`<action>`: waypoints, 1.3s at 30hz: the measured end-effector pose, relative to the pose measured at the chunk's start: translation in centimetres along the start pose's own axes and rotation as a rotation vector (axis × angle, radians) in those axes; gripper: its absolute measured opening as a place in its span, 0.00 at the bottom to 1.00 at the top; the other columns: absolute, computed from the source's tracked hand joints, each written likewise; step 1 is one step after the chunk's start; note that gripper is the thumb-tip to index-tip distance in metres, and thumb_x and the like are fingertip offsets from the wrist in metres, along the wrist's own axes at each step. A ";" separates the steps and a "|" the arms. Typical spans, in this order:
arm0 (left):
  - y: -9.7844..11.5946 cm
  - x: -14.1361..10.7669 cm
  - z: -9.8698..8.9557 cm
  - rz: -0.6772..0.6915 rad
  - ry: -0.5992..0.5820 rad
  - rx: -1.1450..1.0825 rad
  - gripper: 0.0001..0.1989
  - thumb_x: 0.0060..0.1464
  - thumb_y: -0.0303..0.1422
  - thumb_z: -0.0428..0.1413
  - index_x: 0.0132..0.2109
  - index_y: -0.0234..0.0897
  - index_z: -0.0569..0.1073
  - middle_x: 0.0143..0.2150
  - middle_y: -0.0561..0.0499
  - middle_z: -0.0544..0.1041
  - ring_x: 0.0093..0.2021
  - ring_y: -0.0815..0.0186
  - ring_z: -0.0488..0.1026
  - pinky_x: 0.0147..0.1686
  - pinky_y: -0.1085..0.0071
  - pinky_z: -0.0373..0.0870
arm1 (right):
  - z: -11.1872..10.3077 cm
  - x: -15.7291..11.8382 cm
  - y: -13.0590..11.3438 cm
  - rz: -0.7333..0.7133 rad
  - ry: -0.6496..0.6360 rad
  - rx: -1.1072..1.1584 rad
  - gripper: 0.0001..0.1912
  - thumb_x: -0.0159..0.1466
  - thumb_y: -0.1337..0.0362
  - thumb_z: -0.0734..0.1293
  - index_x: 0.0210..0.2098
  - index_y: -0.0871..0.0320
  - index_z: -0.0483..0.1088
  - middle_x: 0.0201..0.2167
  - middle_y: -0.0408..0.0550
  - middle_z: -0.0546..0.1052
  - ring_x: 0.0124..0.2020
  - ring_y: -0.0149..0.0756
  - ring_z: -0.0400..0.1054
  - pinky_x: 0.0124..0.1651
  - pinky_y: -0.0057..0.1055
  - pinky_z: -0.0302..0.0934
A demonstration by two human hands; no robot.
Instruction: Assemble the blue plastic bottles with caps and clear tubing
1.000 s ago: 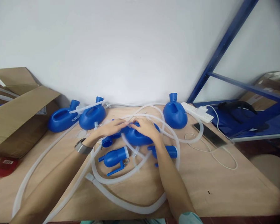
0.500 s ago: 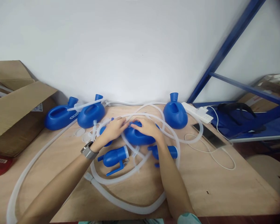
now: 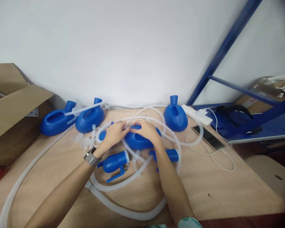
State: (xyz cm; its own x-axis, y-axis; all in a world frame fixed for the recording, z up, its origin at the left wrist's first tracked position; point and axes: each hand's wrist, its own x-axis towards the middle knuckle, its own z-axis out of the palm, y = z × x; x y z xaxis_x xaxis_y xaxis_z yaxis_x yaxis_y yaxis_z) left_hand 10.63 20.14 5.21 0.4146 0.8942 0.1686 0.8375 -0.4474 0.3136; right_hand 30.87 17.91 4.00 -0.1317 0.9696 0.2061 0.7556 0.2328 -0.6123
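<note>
2 curled bare hands, left hand (image 3: 115,133) and right hand (image 3: 145,130), meet over a rounded blue plastic bottle (image 3: 141,141) on the pale wooden table (image 3: 201,186), any grip impossible to tell, seemingly mid-adjustment, the next move likely calling for steady fingertip control.

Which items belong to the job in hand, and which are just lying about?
Likely the job:
centre blue bottle, at the left hand and right hand
three other blue bottles
translucent hoses
blue spouted fittings
possibly the open cardboard box

Likely just lying about:
smartphone
white power strip
white cable
</note>
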 end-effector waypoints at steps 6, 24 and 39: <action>0.2 0.0 0.6 -0.051 0.043 -0.023 0.16 0.67 0.39 0.51 0.30 0.41 0.65 0.36 0.48 0.76 0.36 0.59 0.73 0.34 0.66 0.58 | 0.3 0.1 -0.1 0.088 0.025 0.004 0.15 0.63 0.47 0.77 0.44 0.48 0.82 0.49 0.45 0.85 0.55 0.49 0.78 0.59 0.41 0.69; -6.6 -4.2 -1.1 0.009 0.075 -0.066 0.27 0.68 0.47 0.52 0.66 0.38 0.69 0.48 0.43 0.84 0.43 0.53 0.82 0.44 0.62 0.75 | 0.6 0.4 0.4 0.195 0.081 -0.019 0.21 0.61 0.44 0.76 0.45 0.50 0.82 0.46 0.50 0.86 0.51 0.51 0.80 0.54 0.40 0.69; -16.4 -5.8 -4.1 -0.056 0.413 -0.028 0.14 0.63 0.32 0.50 0.47 0.36 0.79 0.49 0.40 0.80 0.53 0.50 0.76 0.55 0.56 0.72 | -6.5 -1.8 1.1 0.185 0.324 0.082 0.22 0.58 0.46 0.77 0.46 0.52 0.83 0.42 0.50 0.86 0.47 0.51 0.79 0.53 0.45 0.68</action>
State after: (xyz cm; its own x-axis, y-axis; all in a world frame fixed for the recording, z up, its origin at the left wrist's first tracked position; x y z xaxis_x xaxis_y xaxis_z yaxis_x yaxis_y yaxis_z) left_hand -6.98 22.23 2.88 0.1859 0.8400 0.5097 0.8424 -0.4033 0.3575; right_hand 36.15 15.91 7.94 0.2217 0.9250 0.3084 0.6917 0.0738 -0.7184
